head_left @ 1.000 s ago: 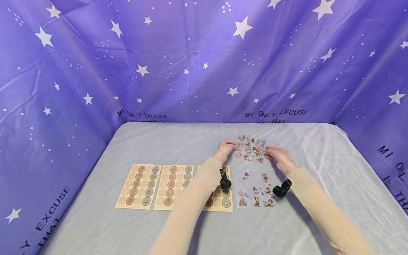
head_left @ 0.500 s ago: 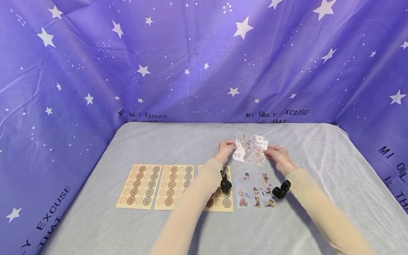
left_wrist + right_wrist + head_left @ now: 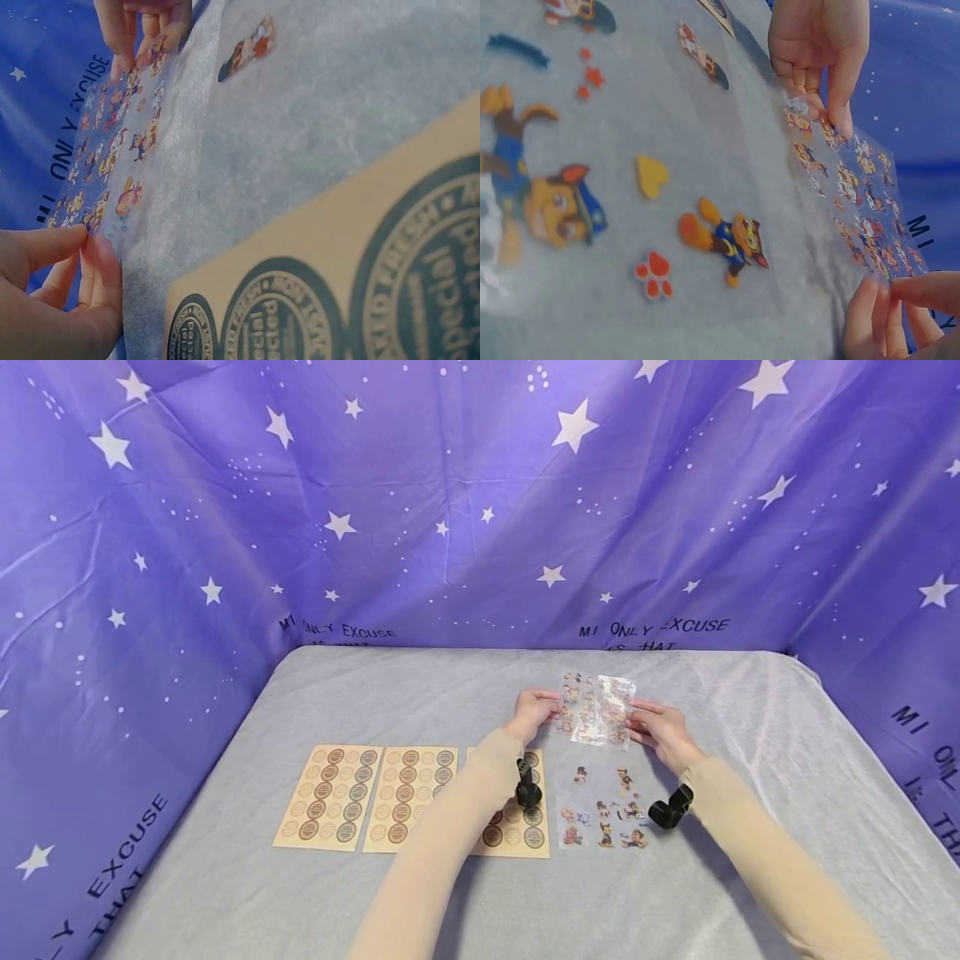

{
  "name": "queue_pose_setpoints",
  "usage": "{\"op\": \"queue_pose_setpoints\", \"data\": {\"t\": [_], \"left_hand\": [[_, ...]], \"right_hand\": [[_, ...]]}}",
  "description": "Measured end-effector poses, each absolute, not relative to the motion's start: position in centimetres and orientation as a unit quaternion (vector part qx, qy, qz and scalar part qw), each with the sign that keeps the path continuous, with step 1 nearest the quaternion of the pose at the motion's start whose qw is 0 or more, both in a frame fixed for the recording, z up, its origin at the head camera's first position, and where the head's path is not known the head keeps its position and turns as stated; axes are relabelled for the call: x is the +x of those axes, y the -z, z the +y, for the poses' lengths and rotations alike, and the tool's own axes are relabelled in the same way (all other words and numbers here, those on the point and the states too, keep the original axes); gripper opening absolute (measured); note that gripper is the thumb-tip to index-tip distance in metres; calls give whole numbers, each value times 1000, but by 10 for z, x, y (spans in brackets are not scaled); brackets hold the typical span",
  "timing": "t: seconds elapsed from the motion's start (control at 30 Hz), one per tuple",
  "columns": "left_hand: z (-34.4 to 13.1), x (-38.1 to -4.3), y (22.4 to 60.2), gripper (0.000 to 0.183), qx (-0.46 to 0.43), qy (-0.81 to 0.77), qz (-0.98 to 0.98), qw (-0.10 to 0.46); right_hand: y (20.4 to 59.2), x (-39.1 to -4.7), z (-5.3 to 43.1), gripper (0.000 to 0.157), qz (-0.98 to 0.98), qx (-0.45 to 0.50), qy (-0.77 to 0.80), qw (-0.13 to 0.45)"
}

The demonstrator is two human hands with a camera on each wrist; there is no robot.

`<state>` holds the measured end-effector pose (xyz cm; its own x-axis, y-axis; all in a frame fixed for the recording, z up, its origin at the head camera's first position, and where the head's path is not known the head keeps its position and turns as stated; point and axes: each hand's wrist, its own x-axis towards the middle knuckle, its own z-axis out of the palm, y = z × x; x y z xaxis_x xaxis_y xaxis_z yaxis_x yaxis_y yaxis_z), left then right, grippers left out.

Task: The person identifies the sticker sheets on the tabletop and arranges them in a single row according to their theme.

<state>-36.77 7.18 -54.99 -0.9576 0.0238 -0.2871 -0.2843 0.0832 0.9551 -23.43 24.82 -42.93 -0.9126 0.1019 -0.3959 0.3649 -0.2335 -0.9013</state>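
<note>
A clear sticker sheet (image 3: 596,710) printed with small cartoon dogs is held up between both hands, its surface catching glare in the head view. My left hand (image 3: 536,712) pinches its left edge between thumb and fingers. On the opposite edge, my right hand (image 3: 660,728) pinches it the same way. Both wrist views show the sheet (image 3: 112,142) tilted over the cloth, thumbs on one face and fingers behind. A second clear sticker sheet (image 3: 596,810), with larger cartoon dogs, lies flat on the table just nearer than the held one.
Three tan sheets of round label stickers lie in a row to the left: one far left (image 3: 325,797), one in the middle (image 3: 408,797), and one (image 3: 542,843) partly under the left forearm. Grey cloth (image 3: 225,893) covers the table. A purple star-printed curtain (image 3: 450,485) surrounds it.
The held sticker sheet has tilted, so glare now runs across its middle and right part. It has shifted slightly to the right with both hands.
</note>
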Motion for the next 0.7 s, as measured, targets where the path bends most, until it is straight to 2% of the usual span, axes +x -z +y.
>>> {"op": "queue_pose_setpoints", "data": {"t": [0.1, 0.17, 0.33, 0.5, 0.6, 0.7], "left_hand": [[64, -328, 494, 21, -106, -676, 715, 148], [59, -302, 461, 24, -113, -674, 713, 158], [51, -266, 422, 29, -90, -698, 689, 174], [50, -256, 414, 29, -85, -716, 665, 194], [54, -259, 425, 26, -82, -724, 656, 196], [57, -264, 436, 25, -79, -736, 640, 206]], "right_hand": [[427, -232, 252, 26, 605, 185, 769, 94], [426, -230, 254, 22, 602, 176, 772, 99], [423, -226, 261, 22, 596, 165, 778, 109], [421, -220, 268, 25, 588, 161, 784, 118], [420, -216, 273, 21, 581, 155, 789, 123], [418, -212, 278, 28, 578, 151, 792, 128]]}}
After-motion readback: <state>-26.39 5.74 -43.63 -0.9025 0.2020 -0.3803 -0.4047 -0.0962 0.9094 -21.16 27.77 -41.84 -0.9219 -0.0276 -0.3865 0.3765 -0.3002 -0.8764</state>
